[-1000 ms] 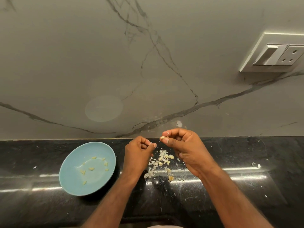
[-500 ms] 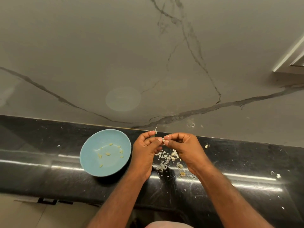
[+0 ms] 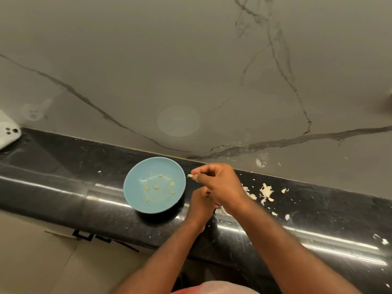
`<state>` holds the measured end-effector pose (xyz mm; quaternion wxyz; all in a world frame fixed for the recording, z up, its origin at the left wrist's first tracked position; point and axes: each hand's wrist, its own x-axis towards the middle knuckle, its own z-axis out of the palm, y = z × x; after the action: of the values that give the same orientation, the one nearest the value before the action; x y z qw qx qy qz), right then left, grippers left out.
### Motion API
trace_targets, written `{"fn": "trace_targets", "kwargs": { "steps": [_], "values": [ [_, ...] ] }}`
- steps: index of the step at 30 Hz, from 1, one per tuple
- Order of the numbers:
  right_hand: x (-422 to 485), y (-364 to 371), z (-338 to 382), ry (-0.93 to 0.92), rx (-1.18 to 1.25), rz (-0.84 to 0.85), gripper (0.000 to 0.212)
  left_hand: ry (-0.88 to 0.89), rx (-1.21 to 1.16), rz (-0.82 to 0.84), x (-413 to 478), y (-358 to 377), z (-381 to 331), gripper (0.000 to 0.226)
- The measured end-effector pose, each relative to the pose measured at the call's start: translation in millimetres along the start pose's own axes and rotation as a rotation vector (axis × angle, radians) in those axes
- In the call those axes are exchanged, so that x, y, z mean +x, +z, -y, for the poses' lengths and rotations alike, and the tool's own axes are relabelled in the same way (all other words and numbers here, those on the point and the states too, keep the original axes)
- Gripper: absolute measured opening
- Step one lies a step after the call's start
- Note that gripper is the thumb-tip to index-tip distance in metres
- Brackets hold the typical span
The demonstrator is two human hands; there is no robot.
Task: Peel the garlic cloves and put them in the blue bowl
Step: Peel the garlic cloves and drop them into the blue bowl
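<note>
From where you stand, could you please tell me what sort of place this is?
Most likely a home kitchen: a polished black counter against a marble-veined wall, with a blue bowl of peeled garlic cloves.

We count one blue bowl. In it lie what look like eight peeled cloves, though the pale pieces are small and blurred, so we may be off by one. One more garlic clove is pinched in the right hand. We see two hands, the right and the left hand. One white phone lies on the one black counter. Of peel scraps we count one larger heap and over a dozen loose flecks.
</note>
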<state>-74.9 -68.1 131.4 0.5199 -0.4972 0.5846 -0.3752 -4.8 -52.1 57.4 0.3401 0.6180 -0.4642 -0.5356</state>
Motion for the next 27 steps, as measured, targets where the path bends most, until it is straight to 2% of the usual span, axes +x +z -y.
{"fn": "trace_targets", "kwargs": {
  "steps": [2, 5, 10, 12, 15, 17, 20, 23, 25, 27],
  "values": [
    [12, 19, 0, -0.038, -0.114, 0.030, 0.009, 0.126, 0.194, -0.008, -1, -2, 4, 0.022],
    [25, 39, -4, -0.048, -0.255, 0.065, 0.011, 0.163, 0.218, 0.031, 0, -3, 15, 0.013],
    [34, 60, -8, -0.117, -0.569, 0.136, 0.014, 0.135, 0.275, 0.126, 7, -5, 34, 0.034],
    [35, 63, -7, -0.116, -0.604, 0.153, 0.013, 0.162, 0.252, 0.139, 7, -4, 34, 0.042],
    [34, 59, -3, -0.129, -0.549, 0.121, 0.012, 0.177, 0.242, 0.104, 8, -3, 32, 0.042],
    [33, 48, -4, -0.144, -0.417, 0.050, 0.012, 0.166, 0.243, 0.066, 8, -3, 31, 0.040],
    [25, 18, -5, -0.144, -0.263, -0.097, 0.011, 0.085, 0.078, 0.069, 7, -3, 26, 0.028],
    [9, -23, -17, -0.097, -0.212, -0.229, 0.016, 0.043, -0.084, 0.084, 9, -1, 23, 0.022],
    [-2, -47, -28, -0.087, -0.191, -0.308, 0.021, 0.049, -0.086, 0.077, 10, 3, 19, 0.022],
    [-12, -62, -35, -0.094, -0.142, -0.364, 0.016, 0.085, -0.024, 0.036, 10, 5, 13, 0.018]
  ]
}}
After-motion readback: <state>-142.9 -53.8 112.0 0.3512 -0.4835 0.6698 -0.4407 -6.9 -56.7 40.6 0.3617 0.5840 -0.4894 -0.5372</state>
